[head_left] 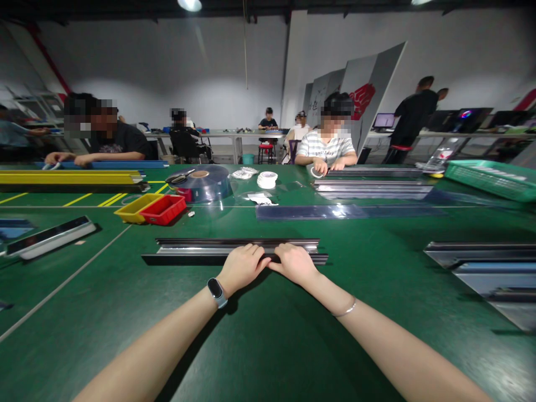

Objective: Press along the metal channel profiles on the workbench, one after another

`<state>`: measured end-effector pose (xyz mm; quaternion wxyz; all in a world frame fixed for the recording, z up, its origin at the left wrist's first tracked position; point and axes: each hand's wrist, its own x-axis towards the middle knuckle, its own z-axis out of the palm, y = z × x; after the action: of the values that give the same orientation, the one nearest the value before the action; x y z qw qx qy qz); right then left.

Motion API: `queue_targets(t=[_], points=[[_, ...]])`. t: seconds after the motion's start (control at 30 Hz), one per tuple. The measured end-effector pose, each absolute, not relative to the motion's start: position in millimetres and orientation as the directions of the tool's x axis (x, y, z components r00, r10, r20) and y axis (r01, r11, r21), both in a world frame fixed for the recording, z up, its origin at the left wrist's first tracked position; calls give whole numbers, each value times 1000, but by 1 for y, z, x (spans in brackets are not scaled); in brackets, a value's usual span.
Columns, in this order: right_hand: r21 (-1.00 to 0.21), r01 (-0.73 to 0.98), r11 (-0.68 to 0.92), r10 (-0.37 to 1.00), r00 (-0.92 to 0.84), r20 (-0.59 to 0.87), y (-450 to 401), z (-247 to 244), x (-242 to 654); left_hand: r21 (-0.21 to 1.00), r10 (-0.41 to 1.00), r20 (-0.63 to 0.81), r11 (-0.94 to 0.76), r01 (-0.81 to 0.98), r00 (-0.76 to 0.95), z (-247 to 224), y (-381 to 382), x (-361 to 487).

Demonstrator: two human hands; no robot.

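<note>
A black metal profile (pixel 184 258) with a shiny silver channel lies crosswise in front of me on the green table. My left hand (pixel 243 264), with a fitness band on the wrist, curls its fingers over the profile right of its middle. Just beside it, my right hand (pixel 295 264), with a thin bracelet, is closed over the same profile nearer its right end. The two thumbs meet at the near edge. My fingertips are partly hidden inside the channel.
Yellow (pixel 136 207) and red (pixel 164 210) bins stand beyond the profile, near a big roll of clear film (pixel 205 183) with scissors on it. More profiles (pixel 481 273) lie at right. Across the table a person in a striped shirt (pixel 326 148) works; a green basket (pixel 492 178) is far right.
</note>
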<state>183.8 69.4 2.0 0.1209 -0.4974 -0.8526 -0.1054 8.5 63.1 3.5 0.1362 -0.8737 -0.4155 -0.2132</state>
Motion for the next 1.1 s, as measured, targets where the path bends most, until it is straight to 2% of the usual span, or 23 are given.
queue_targets(t=[0.43,0.7,1.1], points=[[81,857,508,822,-511,251,72,7,184,-88,674,479,-600,795,562,-1,66,8],[61,882,466,819,-457,347,68,-1,184,-76,672,494,-599,797,552,0,66,9],[106,849,517,807,-525,269,77,3,188,-88,668,497,-596,798,554,0,67,10]])
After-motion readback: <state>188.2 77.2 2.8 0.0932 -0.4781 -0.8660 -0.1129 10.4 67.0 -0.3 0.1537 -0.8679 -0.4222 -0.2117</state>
